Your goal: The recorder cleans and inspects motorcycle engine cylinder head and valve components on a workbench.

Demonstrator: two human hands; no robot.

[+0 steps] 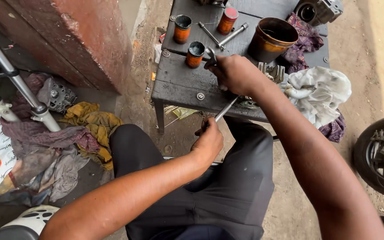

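Head view, looking down over dark-trousered knees toward a low dark wooden bench [178, 84].

Right hand [236, 73]: closed in a fist over a metal part at the bench's near edge, a curved steel tool end [210, 55] protruding above the knuckles; exact object under the palm hidden.

Left hand [207, 142]: fingers curled tight around the lower end of a long steel wrench handle [226, 109], held just below the bench edge, above the lap. Handle running diagonally up toward the right fist; upper end concealed beneath that hand.

On the bench: three small orange-rusted cylindrical cups [195, 54], one just beside the right knuckles; a T-shaped socket wrench [225, 36] lying flat between them; a large brown pot [272, 39] behind the right wrist; an engine casting [318, 10] at the far corner.

Right of the bench: white rag [321, 91] over purple cloth. Far right: motorcycle wheel [381, 153]. Left: fork tube [10, 73], heap of soiled rags [54, 142], red-brown pillar [81, 35].
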